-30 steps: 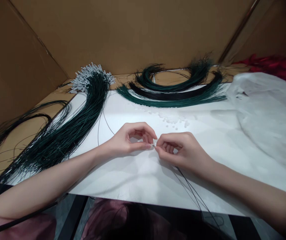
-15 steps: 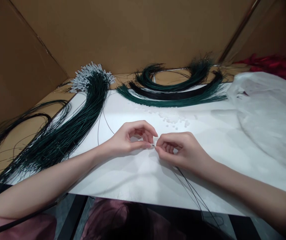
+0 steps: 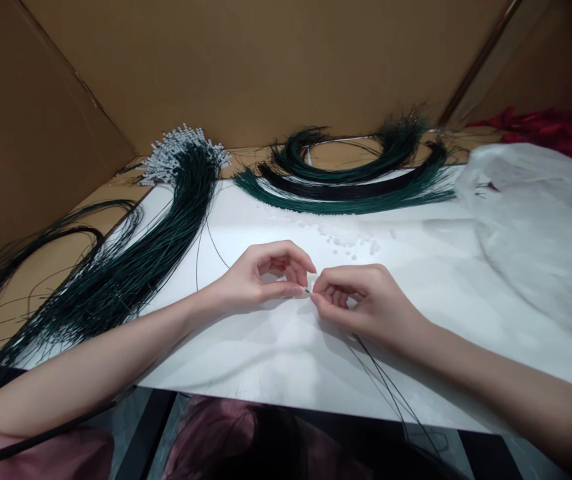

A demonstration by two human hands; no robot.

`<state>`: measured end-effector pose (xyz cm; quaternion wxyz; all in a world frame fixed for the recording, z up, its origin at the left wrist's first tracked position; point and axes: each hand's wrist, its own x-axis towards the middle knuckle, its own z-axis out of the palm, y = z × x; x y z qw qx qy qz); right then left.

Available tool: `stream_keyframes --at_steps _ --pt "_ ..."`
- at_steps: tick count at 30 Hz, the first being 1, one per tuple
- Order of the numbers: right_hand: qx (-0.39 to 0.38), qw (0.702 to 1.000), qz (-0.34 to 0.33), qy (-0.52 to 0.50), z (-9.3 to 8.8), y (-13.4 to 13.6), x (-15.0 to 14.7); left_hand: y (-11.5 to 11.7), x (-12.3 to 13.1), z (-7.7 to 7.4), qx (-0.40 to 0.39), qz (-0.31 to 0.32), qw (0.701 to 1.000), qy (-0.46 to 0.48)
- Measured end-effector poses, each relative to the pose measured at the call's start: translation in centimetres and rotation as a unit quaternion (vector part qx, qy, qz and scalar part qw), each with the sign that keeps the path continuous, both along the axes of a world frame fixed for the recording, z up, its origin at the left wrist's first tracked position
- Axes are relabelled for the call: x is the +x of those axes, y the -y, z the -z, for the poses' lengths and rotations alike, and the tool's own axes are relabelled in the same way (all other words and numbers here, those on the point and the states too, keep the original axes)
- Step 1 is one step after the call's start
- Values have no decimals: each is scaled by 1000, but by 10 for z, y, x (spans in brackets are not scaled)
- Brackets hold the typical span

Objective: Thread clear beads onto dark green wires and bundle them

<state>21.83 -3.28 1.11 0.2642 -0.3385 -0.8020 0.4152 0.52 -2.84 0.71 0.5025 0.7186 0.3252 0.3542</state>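
Observation:
My left hand is closed, with thumb and fingers pinching what looks like a small white bead, mostly hidden at the fingertips. Close by on the right, my right hand is also closed, gripping thin dark wires. Their lower ends trail out beneath the palm and over the table's front edge. A short dark tip shows in the narrow gap between the two hands' fingertips. Behind my hands, loose white beads are scattered on the white tabletop.
On the left lies a thick bundle of dark green wires with white tips. Curved bundles of green and black wire lie at the back. A translucent plastic bag and red material are at right. Cardboard walls rise behind.
Almost nothing differs. Both hands keep the same pinch in the same place, with only a slight shift at the fingertips.

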Motion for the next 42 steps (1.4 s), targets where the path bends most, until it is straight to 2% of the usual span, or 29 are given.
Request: stream_keyframes --at_steps 32,38,42 --pt "7 1000 19 8 -2 1 0 2 0 1 -14 -8 1000 15" --pt "-41 998 38 0 -3 0 0 2 0 -1 -47 -18 997 57" --pt "-77 994 66 -40 0 -1 -1 2 -2 -1 -77 -5 993 90"
